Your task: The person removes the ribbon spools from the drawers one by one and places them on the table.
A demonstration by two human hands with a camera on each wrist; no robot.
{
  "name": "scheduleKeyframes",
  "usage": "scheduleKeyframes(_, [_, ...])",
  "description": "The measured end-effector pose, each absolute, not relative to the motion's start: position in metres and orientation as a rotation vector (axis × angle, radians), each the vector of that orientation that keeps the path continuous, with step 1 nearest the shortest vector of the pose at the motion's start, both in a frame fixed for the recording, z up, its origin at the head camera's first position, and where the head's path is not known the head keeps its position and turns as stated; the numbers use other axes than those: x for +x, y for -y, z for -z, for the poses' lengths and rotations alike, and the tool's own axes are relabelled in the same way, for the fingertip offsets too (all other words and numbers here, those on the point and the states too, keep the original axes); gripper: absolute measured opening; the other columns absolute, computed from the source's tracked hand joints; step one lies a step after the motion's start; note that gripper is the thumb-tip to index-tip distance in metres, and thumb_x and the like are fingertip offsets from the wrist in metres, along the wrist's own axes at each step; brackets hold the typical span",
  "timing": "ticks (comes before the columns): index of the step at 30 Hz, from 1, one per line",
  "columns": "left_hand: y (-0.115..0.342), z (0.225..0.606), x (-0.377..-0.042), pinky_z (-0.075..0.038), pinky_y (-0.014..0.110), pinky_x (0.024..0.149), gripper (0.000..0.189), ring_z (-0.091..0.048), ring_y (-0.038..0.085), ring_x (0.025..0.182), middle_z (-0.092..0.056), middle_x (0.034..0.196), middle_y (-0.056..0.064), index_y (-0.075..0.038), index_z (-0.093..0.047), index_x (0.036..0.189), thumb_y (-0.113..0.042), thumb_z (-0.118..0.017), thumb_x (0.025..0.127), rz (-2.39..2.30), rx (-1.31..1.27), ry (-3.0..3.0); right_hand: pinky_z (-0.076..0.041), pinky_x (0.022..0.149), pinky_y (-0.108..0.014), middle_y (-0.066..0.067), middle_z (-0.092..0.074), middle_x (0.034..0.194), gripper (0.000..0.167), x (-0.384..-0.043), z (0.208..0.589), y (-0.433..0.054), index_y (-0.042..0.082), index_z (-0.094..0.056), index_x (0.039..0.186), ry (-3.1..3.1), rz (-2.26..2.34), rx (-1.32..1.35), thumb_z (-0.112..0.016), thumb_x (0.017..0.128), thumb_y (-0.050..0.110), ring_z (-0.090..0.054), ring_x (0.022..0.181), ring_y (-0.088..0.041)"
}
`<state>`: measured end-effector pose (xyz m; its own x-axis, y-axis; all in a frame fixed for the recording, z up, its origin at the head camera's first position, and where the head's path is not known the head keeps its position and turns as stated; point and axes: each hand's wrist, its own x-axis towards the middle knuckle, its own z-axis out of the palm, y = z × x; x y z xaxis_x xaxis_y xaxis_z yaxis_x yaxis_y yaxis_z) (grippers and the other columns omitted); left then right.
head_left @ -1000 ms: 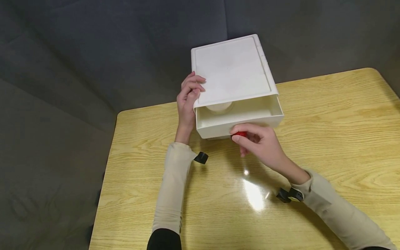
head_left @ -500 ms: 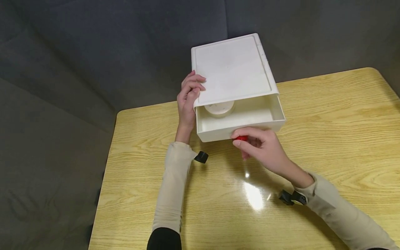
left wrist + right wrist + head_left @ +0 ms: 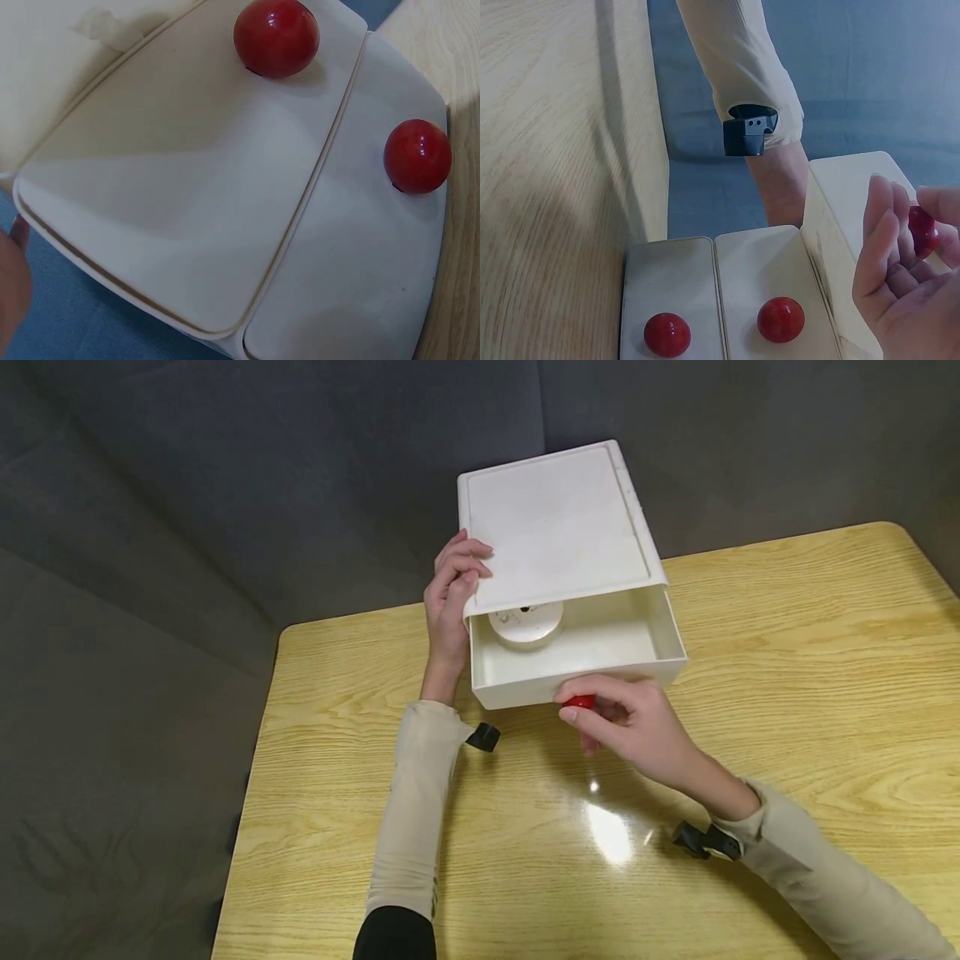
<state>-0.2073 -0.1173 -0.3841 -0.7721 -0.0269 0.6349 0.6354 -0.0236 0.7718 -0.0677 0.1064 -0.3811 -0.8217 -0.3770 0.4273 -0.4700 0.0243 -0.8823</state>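
A white drawer cabinet point(image 3: 555, 527) stands at the table's back, its top drawer point(image 3: 607, 643) pulled partway out. My right hand point(image 3: 630, 722) pinches that drawer's red round knob point(image 3: 579, 702) between thumb and fingers. My left hand point(image 3: 453, 593) holds the cabinet's left side, with bent fingers over the top edge. A white round disc-like object point(image 3: 525, 627) with a dark spot on top lies in the drawer's left part, its back hidden under the cabinet top. Below, two shut drawers carry a red knob point(image 3: 781, 319) and another red knob point(image 3: 667, 335).
The wooden table point(image 3: 525, 860) spreads in front and to the right of the cabinet. A dark cloth point(image 3: 337, 485) hangs behind it. Black devices sit at both sleeve cuffs, such as the right cuff device point(image 3: 705, 841).
My right hand has drawn the top drawer farther out toward me by its knob. More of the round white object shows. My left hand has stayed in place on the cabinet.
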Motion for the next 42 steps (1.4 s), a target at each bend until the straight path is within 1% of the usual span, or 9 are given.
scheduleKeyframes(7, [0.117,0.385,-0.207,-0.024,0.039,0.124,0.030,-0.043,0.022,0.139,-0.065,0.111,-0.011,0.009,-0.059,0.084,-0.016,-0.046,0.092,1.845,-0.639,1.787,-0.042,0.043,-0.020,0.006,-0.064,0.068,0.026,-0.066,0.378,-0.109,0.008,-0.074,0.109,2.247,-1.811,0.969,-0.069,0.091,-0.009,-0.060,0.053,-0.012])
scheduleKeyframes(11, [0.118,0.386,-0.206,-0.023,0.039,0.124,0.030,-0.043,0.023,0.139,-0.065,0.111,-0.011,0.009,-0.059,0.084,-0.016,-0.046,0.092,1.846,-0.638,1.789,-0.049,0.050,-0.019,-0.002,-0.076,0.091,0.028,-0.066,0.370,-0.114,0.006,-0.074,0.118,2.337,-1.555,1.020,-0.069,0.091,-0.002,-0.062,0.061,-0.004])
scheduleKeyframes(14, [0.118,0.386,-0.205,-0.023,0.039,0.124,0.030,-0.043,0.022,0.139,-0.065,0.111,-0.011,0.009,-0.059,0.084,-0.016,-0.046,0.092,1.842,-0.631,1.788,-0.053,0.057,-0.018,-0.006,-0.077,0.107,0.028,-0.066,0.364,-0.117,0.005,-0.075,0.118,2.365,-1.418,1.056,-0.071,0.090,0.002,-0.063,0.067,-0.001])
scheduleKeyframes(17, [0.119,0.387,-0.206,-0.023,0.039,0.124,0.030,-0.043,0.023,0.139,-0.065,0.111,-0.011,0.009,-0.059,0.084,-0.016,-0.046,0.092,1.840,-0.630,1.787,-0.053,0.061,-0.016,-0.006,-0.077,0.105,0.027,-0.065,0.361,-0.116,0.004,-0.075,0.116,2.358,-1.356,1.095,-0.073,0.089,0.002,-0.061,0.069,-0.002])
scheduleKeyframes(20, [0.119,0.387,-0.206,-0.023,0.039,0.124,0.030,-0.043,0.023,0.139,-0.065,0.111,-0.011,0.009,-0.059,0.084,-0.016,-0.046,0.092,1.845,-0.638,1.786,-0.050,0.060,-0.014,-0.007,-0.077,0.103,0.026,-0.064,0.362,-0.115,0.003,-0.075,0.113,2.338,-1.321,1.107,-0.074,0.088,0.001,-0.059,0.068,-0.004])
scheduleKeyframes(27, [0.118,0.387,-0.206,-0.024,0.040,0.124,0.030,-0.043,0.023,0.139,-0.065,0.111,-0.012,0.010,-0.058,0.084,-0.016,-0.046,0.092,1.847,-0.639,1.786,-0.052,0.060,-0.019,-0.007,-0.077,0.104,0.025,-0.059,0.363,-0.117,0.003,-0.075,0.113,2.357,-1.305,1.099,-0.073,0.088,0.000,-0.058,0.068,-0.003])
scheduleKeyframes(32, [0.119,0.387,-0.206,-0.024,0.039,0.124,0.030,-0.043,0.023,0.139,-0.065,0.111,-0.012,0.010,-0.058,0.084,-0.017,-0.045,0.091,1.848,-0.629,1.791,-0.049,0.060,-0.013,-0.005,-0.077,0.101,0.025,-0.056,0.363,-0.119,0.004,-0.075,0.112,2.364,-1.316,1.120,-0.073,0.088,-0.002,-0.059,0.068,-0.001])
scheduleKeyframes(39, [0.119,0.388,-0.206,-0.024,0.039,0.124,0.030,-0.042,0.023,0.139,-0.065,0.111,-0.011,0.010,-0.058,0.085,-0.017,-0.045,0.092,1.853,-0.629,1.792,-0.053,0.061,-0.017,-0.004,-0.077,0.099,0.019,-0.053,0.363,-0.120,0.004,-0.075,0.112,2.335,-1.277,1.160,-0.069,0.094,0.005,-0.059,0.070,-0.001])
scheduleKeyframes(42, [0.119,0.388,-0.207,-0.024,0.039,0.124,0.031,-0.042,0.022,0.140,-0.064,0.112,-0.011,0.010,-0.058,0.085,-0.017,-0.045,0.092,1.851,-0.630,1.796,-0.052,0.062,-0.015,-0.003,-0.077,0.097,0.019,-0.053,0.363,-0.121,0.004,-0.074,0.112,2.338,-1.265,1.167,-0.069,0.094,0.006,-0.057,0.070,-0.001])
